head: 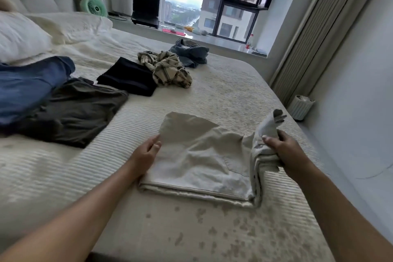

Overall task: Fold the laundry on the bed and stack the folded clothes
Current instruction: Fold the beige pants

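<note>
A beige garment (197, 155) lies partly folded on the near part of the bed (234, 91). My left hand (146, 151) rests flat on its left edge with straight fingers. My right hand (282, 151) grips the garment's bunched right end and lifts it off the bed. Further back lie a folded black garment (127, 76), a crumpled plaid shirt (168, 68) and a crumpled blue-grey garment (191, 53). At the left lie a dark olive garment (78, 110) and a blue garment (27, 85).
White pillows (19, 36) lie at the head of the bed, far left. A window sill behind the bed holds a green fan (93, 6), a laptop (145, 11) and a bottle (249, 41). A small white bin (302, 106) stands on the floor to the right.
</note>
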